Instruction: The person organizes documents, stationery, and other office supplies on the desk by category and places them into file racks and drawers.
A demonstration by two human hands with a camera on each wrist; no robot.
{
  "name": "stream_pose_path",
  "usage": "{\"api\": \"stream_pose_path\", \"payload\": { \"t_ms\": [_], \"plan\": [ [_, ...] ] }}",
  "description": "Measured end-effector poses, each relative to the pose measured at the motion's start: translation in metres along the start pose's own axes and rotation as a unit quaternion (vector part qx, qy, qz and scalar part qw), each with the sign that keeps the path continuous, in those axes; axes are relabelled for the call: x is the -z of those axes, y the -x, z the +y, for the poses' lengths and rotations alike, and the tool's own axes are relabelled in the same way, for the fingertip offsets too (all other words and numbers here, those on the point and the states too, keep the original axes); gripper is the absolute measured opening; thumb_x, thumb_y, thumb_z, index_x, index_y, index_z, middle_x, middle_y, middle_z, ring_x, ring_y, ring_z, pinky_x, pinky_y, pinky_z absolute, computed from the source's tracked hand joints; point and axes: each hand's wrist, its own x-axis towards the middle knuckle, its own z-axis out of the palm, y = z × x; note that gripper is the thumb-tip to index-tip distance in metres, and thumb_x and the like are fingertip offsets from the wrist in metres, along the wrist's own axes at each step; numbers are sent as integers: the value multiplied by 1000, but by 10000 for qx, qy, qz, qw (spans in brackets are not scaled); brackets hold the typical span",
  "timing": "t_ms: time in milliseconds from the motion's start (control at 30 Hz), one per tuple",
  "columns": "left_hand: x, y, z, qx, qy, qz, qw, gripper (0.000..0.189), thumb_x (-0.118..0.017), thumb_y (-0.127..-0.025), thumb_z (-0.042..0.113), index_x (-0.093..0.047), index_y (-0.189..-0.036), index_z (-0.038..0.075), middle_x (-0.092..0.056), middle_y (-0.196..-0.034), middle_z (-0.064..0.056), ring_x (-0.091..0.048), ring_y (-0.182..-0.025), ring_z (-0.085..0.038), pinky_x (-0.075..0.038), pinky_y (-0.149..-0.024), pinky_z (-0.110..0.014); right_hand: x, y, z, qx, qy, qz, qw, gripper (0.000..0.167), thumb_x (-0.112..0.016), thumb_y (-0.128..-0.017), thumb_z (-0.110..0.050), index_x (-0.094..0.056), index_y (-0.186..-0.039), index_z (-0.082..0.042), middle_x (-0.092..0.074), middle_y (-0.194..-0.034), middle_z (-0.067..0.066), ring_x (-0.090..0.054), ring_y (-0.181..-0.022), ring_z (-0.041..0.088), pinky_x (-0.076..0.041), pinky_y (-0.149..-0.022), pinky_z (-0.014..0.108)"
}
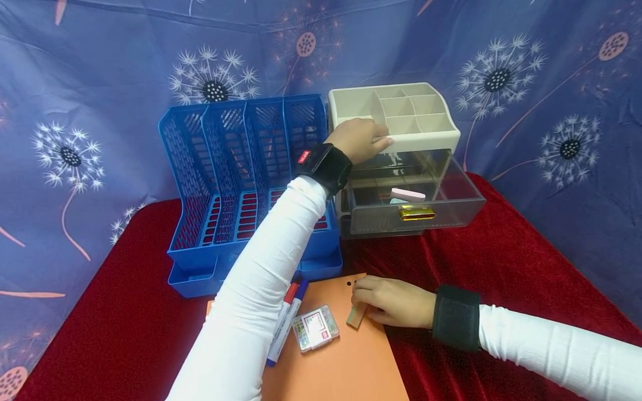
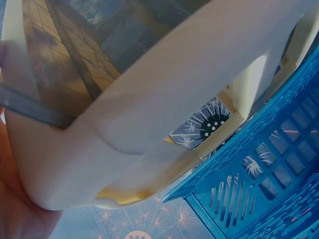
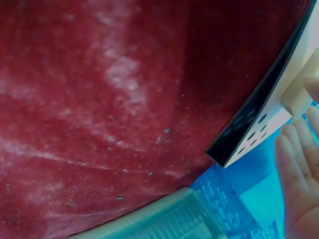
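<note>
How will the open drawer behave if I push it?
The drawer looks stiff: its clear walls stand straight. The pink bar lying inside may slide. The organizer might shift, but the left hand on its rim could steady it.

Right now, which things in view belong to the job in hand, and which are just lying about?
In hand, it seems:
- small brown block, in the right grip
- cream organizer, rim in the left grip
- its open clear drawer

Seemingly idle:
- two markers
- small flat case
- blue rack
- orange board

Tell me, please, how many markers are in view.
2: the red-capped marker by the left sleeve and the blue-capped marker just beside it. The sleeve may hide more.
</note>
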Motion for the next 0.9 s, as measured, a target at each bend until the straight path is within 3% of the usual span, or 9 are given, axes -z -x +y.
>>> {"api": "stream_pose_path", "payload": {
  "t_ms": [600, 900],
  "plan": [
    [-2, 1, 0, 22, -13, 2, 10000, 34, -39, -101, 37, -63, -104, 12, -56, -91, -1, -50, -88, -16, -38, -83, -31, -6, -7, 1, 119, 8, -192, 9997, 28, -74, -76, -3, -63, -98, -14, -60, -98, -7, -56, -101, 9, -46, -89, 27],
    [-2, 0, 0, -6, -33, -10, 10000, 35, -39, -101, 37, -63, -104, 12, -57, -91, -1, -50, -87, -16, -38, -83, -31, -7, -5, 4, 270, 10, -1, 9996, 29, -74, -74, -2, -61, -97, -14, -59, -95, -8, -54, -99, 9, -46, -87, 26]
  ]
}}
